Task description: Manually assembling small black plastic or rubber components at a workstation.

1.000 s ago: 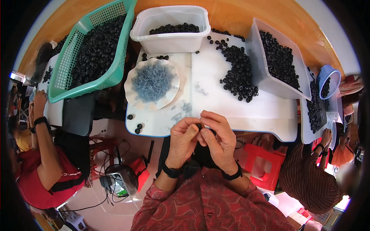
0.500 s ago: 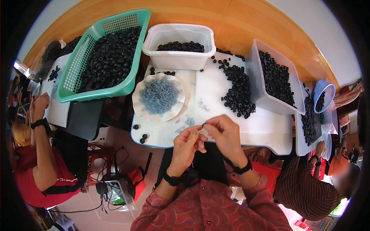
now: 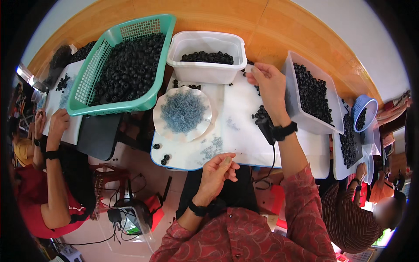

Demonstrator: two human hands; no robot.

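My right hand [image 3: 269,86] is stretched out over the far part of the white table, between a white tub [image 3: 205,73] and a translucent bin [image 3: 309,117]. Its fingers are bent close together; whatever they may hold is too small to make out. Below its wrist, small black ring-shaped parts [image 3: 261,112] lie partly hidden. In front of the table's near edge is my left hand [image 3: 214,175], fingers curled and thumb pressed against them. Anything in that pinch is hidden. Nearby, a pale wavy-rimmed plate [image 3: 163,127] bears a heap of tiny clear bluish pieces [image 3: 182,111].
A green basket [image 3: 153,91] full of black parts stands at the back left. Clear pieces [image 3: 213,148] lie scattered on the tabletop. A cable [image 3: 273,159] hangs from my right wrist. Co-workers sit on the left [image 3: 56,192] and right [image 3: 349,214].
My hands were together, pinching a small black piece at the table edge. The right hand has moved away, forward to the tub's right side; the left has dropped slightly toward me.
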